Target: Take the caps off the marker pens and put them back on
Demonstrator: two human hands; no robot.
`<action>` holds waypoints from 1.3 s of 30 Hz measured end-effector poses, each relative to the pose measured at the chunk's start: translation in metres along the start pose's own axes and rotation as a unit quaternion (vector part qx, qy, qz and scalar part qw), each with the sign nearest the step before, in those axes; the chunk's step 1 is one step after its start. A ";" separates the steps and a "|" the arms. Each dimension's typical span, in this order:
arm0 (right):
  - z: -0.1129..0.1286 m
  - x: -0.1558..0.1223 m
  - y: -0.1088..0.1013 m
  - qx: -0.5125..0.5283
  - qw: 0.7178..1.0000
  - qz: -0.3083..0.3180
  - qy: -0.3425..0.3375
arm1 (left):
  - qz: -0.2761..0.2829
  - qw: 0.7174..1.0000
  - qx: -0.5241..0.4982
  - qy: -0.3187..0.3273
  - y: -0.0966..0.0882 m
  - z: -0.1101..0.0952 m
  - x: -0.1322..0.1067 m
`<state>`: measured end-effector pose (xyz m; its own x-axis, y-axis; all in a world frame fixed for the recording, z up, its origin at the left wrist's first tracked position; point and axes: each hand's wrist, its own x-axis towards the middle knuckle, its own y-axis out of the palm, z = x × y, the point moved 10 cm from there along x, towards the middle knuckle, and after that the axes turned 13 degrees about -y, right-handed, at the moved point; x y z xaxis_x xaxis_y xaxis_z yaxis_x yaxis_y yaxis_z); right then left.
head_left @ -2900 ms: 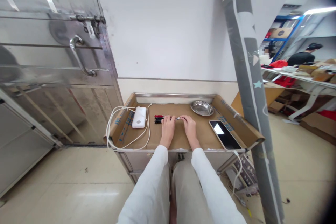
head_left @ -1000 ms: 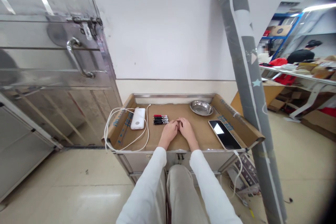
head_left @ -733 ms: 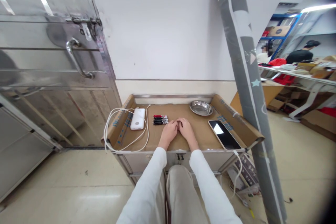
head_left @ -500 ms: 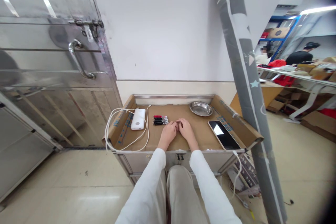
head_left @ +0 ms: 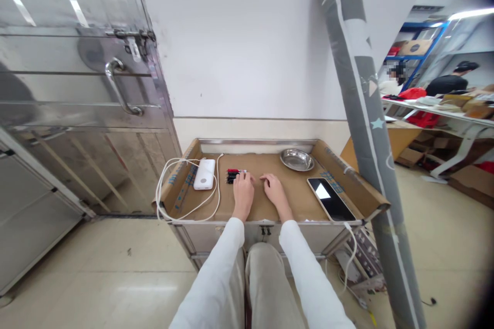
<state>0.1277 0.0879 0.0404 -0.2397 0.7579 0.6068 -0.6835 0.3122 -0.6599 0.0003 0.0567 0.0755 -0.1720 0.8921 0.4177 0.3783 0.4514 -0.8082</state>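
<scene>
My left hand [head_left: 244, 193] lies over the right ends of a row of pens [head_left: 232, 175], its fingers stretched forward and covering part of them. The pens are mostly black, with a red one at the far side. My right hand [head_left: 275, 190] rests on the cardboard to the right, apart from the left, with loosely bent fingers pointing inward. A dark spot shows under its fingertips; whether it is shadow or a small object I cannot tell. Left of the pens lies a white power bank [head_left: 204, 175] with a white cable [head_left: 219, 185].
A round metal dish [head_left: 297, 160] sits at the back right of the cardboard-lined tabletop [head_left: 231, 208]. A phone [head_left: 331, 199] lies at the front right. A tall grey roll [head_left: 365, 113] leans beside the table. A metal door [head_left: 88, 97] stands left; two people work in the right background.
My hands have parted from each other. The left has moved left and forward onto the pens, while the right has stayed nearly in place.
</scene>
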 end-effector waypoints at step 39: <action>-0.009 0.012 -0.006 -0.105 0.994 0.006 0.002 | -0.006 0.943 -0.331 0.041 0.007 -0.007 0.026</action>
<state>0.1351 0.1004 0.0474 -0.2434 0.7643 0.5972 -0.5215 0.4160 -0.7450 0.0047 0.0827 0.0831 -0.1184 0.8703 0.4780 0.8660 0.3261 -0.3792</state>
